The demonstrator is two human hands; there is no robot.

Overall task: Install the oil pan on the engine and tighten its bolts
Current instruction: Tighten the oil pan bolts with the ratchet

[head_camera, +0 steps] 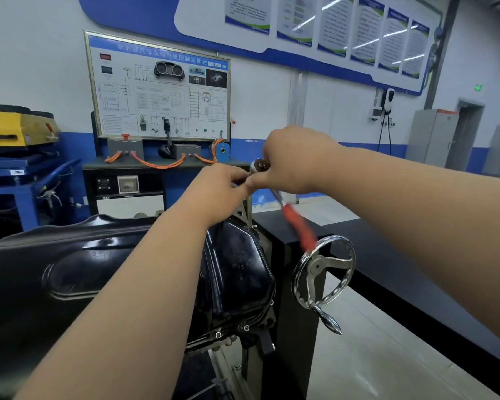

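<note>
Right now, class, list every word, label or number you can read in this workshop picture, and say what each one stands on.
"永磁电机控制实训台": blue header of the white framed training board; the characters before it are blurred.
Board's diagram labels: too small to read.
Blue-edged wall posters: blurred, unreadable.
Green wall sign: too small.
No legible text: red-handled ratchet wrench, glossy black oil pan.
</note>
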